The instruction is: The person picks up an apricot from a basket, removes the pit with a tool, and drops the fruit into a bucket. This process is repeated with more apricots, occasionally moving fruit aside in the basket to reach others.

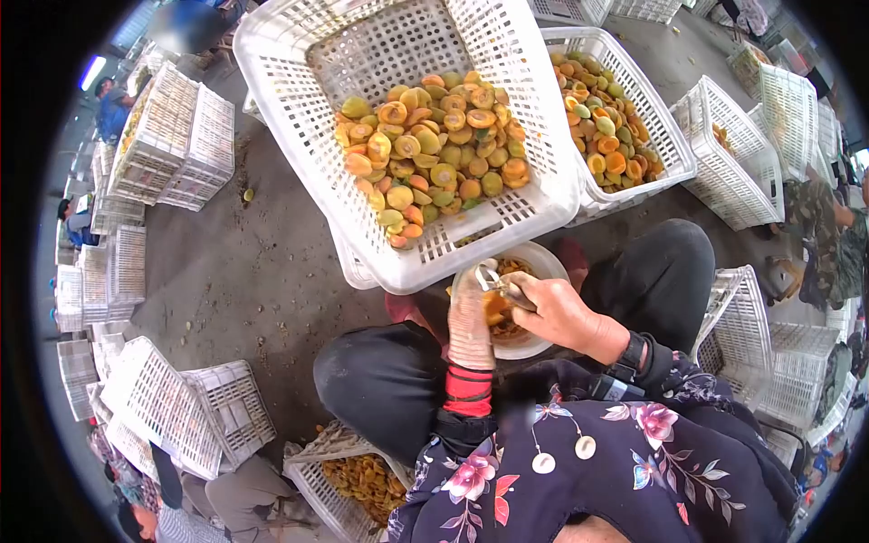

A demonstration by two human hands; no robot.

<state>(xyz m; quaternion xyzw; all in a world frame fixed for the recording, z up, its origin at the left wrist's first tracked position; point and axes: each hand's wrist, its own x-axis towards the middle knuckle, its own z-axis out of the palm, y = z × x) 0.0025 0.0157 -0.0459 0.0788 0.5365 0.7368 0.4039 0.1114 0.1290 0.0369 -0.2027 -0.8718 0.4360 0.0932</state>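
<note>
My left hand (471, 328), in a pale glove with red bands at the wrist, is closed above a white bucket (543, 258) between my knees. An orange apricot (495, 306) shows at its fingers, partly hidden. My right hand (568, 315), bare and with a dark watch on the wrist, is closed around a small metal tool (489, 275) that reaches toward the left fingers. The exact shape of the tool is hard to make out. Brownish-orange fruit pieces (512, 266) lie inside the bucket below both hands.
A white crate (362, 222) of apricot halves (444, 145) stands tilted before me, beside another full crate (674, 163). Behind my left knee sits a crate (312, 475) of darker pieces. Stacked crates (172, 136) and other people (110, 113) line the sides.
</note>
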